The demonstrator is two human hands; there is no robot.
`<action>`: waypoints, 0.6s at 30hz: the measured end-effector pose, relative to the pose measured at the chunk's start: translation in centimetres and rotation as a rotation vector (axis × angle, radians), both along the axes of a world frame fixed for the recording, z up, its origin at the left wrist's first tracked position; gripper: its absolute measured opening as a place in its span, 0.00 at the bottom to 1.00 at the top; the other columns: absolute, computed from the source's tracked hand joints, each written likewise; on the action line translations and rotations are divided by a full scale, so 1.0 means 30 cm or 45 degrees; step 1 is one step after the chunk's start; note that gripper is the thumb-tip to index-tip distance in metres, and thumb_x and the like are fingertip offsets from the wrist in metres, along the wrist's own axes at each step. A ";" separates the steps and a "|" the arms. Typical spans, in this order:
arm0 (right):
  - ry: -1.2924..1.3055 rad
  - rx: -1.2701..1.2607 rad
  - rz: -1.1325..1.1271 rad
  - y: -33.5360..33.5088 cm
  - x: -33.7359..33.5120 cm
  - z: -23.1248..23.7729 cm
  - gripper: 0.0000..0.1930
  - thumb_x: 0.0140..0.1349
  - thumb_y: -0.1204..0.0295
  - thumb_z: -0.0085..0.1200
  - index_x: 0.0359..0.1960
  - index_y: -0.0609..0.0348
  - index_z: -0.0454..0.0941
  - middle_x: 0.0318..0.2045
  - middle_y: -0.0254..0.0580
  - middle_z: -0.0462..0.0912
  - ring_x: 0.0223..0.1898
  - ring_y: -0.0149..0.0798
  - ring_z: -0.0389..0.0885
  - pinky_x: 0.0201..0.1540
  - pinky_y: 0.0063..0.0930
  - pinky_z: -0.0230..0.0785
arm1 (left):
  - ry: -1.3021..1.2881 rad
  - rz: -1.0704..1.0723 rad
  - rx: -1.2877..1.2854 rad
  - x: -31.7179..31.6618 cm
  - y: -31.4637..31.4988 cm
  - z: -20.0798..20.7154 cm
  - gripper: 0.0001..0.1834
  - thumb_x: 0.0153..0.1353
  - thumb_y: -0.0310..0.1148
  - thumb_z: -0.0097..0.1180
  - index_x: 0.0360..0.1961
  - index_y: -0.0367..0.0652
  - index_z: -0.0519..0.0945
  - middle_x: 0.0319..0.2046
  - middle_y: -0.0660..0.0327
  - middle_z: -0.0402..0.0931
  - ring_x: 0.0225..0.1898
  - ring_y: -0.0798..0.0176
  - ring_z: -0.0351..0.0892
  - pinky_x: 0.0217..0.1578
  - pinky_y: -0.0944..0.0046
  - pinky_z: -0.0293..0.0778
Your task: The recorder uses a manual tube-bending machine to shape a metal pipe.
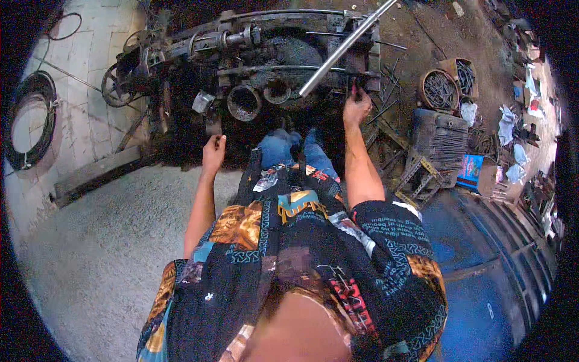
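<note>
In front of me stands a greasy, dark metal machine (pixel 283 51) with rails and shafts. My left hand (pixel 213 152) is closed below its left part, beside a dark flat piece (pixel 212 125) that rises from the fingers; shadow hides exactly what they grip. At the machine's right end my right hand (pixel 357 108) is closed on something small and dark that I cannot make out. A shiny metal rod (pixel 347 51) slants across the machine's right side, its lower end a little left of my right hand. Two round openings, a wide dark cup (pixel 244 103) and a smaller one (pixel 277 92), face me between my hands.
A spoked handwheel (pixel 116 85) is at the machine's left. Coiled black cable (pixel 31 120) hangs or lies farther left, near a long beam (pixel 99 175). On the right are a round basket of metal pieces (pixel 439 89), stacked rods (pixel 440 136), a perforated metal frame (pixel 420 176) and a blue surface (pixel 476 259).
</note>
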State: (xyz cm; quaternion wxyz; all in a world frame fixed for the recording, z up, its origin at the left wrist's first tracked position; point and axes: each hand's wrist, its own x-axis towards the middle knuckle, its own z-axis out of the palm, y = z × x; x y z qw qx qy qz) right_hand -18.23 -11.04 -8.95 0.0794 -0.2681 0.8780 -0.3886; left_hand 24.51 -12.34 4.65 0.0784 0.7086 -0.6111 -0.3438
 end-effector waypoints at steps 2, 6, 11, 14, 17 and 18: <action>0.011 -0.062 0.035 0.010 0.033 0.032 0.12 0.49 0.73 0.58 0.35 0.63 0.76 0.36 0.50 0.77 0.47 0.54 0.71 0.53 0.42 0.62 | -0.023 0.058 0.066 0.022 0.018 0.000 0.23 0.63 0.47 0.51 0.45 0.35 0.77 0.36 0.49 0.80 0.38 0.56 0.79 0.42 0.62 0.72; 0.127 0.144 0.123 0.036 0.104 0.089 0.12 0.46 0.74 0.58 0.34 0.62 0.73 0.34 0.54 0.73 0.40 0.55 0.72 0.45 0.47 0.65 | -0.010 0.081 0.073 0.050 0.029 -0.027 0.22 0.63 0.46 0.50 0.44 0.36 0.77 0.35 0.49 0.80 0.36 0.54 0.79 0.40 0.61 0.72; -0.056 0.334 0.047 0.029 0.180 0.035 0.26 0.46 0.70 0.58 0.46 0.68 0.64 0.40 0.61 0.68 0.44 0.62 0.69 0.50 0.50 0.63 | 0.093 0.182 0.121 0.055 0.062 -0.062 0.21 0.62 0.46 0.52 0.42 0.36 0.77 0.24 0.56 0.77 0.26 0.63 0.76 0.31 0.63 0.71; -0.027 0.134 0.086 0.006 0.192 0.000 0.25 0.47 0.72 0.56 0.45 0.71 0.62 0.40 0.62 0.69 0.44 0.63 0.69 0.50 0.50 0.63 | 0.024 0.127 0.033 0.058 0.074 -0.045 0.21 0.63 0.45 0.52 0.42 0.36 0.77 0.24 0.56 0.77 0.26 0.63 0.76 0.31 0.63 0.71; 0.148 -0.026 0.124 -0.010 0.217 0.016 0.19 0.50 0.74 0.52 0.43 0.67 0.63 0.37 0.62 0.71 0.42 0.64 0.71 0.46 0.51 0.64 | -0.018 0.140 0.029 0.067 0.072 0.000 0.22 0.63 0.46 0.51 0.42 0.35 0.77 0.30 0.53 0.78 0.32 0.59 0.77 0.36 0.62 0.71; 0.229 -0.068 0.154 -0.012 0.224 0.031 0.19 0.54 0.73 0.50 0.47 0.65 0.63 0.36 0.64 0.73 0.41 0.65 0.72 0.45 0.53 0.64 | -0.077 0.154 0.084 0.068 0.066 0.016 0.23 0.63 0.47 0.51 0.43 0.34 0.77 0.35 0.50 0.79 0.37 0.56 0.79 0.40 0.61 0.71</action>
